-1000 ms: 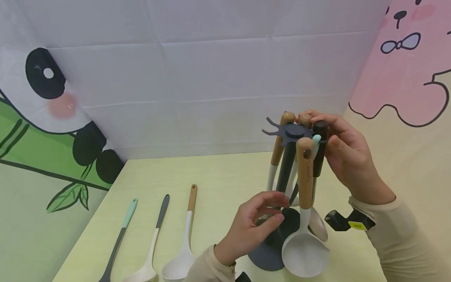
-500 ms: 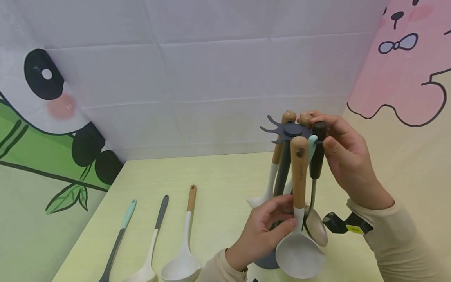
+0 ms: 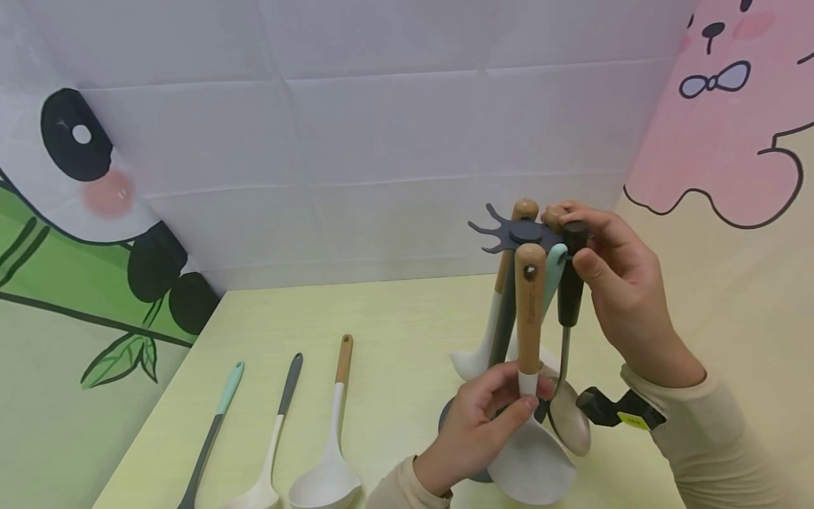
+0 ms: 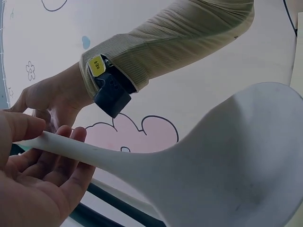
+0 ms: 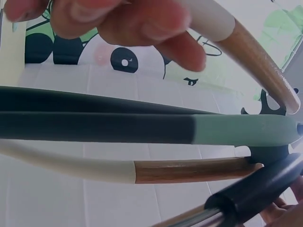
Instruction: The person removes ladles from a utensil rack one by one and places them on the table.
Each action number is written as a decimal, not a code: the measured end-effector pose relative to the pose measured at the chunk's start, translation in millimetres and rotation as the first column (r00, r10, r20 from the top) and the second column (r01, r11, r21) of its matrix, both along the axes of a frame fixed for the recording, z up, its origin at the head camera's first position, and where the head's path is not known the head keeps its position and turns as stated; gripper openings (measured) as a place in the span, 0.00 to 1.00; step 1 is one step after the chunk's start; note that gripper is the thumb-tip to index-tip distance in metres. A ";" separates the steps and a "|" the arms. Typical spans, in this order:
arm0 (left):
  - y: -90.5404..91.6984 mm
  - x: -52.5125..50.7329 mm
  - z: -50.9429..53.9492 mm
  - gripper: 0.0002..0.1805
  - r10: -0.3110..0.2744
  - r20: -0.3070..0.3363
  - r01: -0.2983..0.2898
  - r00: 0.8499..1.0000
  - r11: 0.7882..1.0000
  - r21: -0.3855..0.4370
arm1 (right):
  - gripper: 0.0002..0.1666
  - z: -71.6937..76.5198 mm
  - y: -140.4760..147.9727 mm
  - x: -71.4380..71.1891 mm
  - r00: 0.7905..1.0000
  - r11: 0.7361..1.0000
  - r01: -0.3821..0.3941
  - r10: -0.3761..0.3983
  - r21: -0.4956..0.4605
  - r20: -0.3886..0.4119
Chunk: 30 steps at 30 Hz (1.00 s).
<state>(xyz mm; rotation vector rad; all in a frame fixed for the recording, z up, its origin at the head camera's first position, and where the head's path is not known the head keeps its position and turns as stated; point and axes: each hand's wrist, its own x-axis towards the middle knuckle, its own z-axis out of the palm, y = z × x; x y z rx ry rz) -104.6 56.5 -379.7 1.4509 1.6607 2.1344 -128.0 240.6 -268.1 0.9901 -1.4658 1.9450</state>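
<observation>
A white ladle (image 3: pixel 529 311) with a wooden handle hangs upright at the front of a dark grey utensil rack (image 3: pixel 524 232). My left hand (image 3: pixel 470 431) pinches its white neck, just below the wood; in the left wrist view the ladle's bowl (image 4: pixel 236 161) fills the right side. At the rack's top, my right hand (image 3: pixel 626 290) grips the rim, its thumb against a black-handled metal spoon or ladle (image 3: pixel 570 293) and its fingers behind, near a wooden handle end. A mint-handled utensil (image 5: pixel 246 130) hangs between these. The rack's post and base are partly hidden.
Left on the pale yellow table (image 3: pixel 407 311) lie a mint-handled dark utensil (image 3: pixel 229 389), a grey-handled white one (image 3: pixel 290 385) and a wooden-handled white ladle (image 3: pixel 326 481). Another wooden-handled white utensil (image 3: pixel 494 318) hangs on the rack's far side. Open hooks (image 3: pixel 486 227) point left.
My left hand has moved right and taken hold of the front ladle's neck. The rack has turned slightly, and that ladle has shifted left. My right hand has stayed at the rack's top.
</observation>
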 end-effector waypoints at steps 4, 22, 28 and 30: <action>0.9 0.0 -4.0 0.15 0.000 0.038 0.000 0.999 1.000 -0.007 | 0.23 -0.6 -0.8 -0.1 0.999 0.999 0.039 -0.039 0.000 -0.008; 0.3 -1.2 -5.6 0.13 0.009 0.023 -0.009 1.000 1.000 0.023 | 0.24 -0.3 -2.7 0.8 0.998 0.998 0.066 -0.065 0.020 -0.019; -1.1 -0.9 -4.8 0.12 0.012 0.012 -0.012 1.000 1.000 0.021 | 0.23 -0.7 -2.2 2.0 0.998 0.997 0.068 -0.068 0.021 -0.002; -1.5 -1.2 -4.5 0.12 0.011 0.000 -0.011 1.000 1.000 0.026 | 0.23 -1.1 -1.6 2.8 0.997 0.997 0.072 -0.073 0.023 0.009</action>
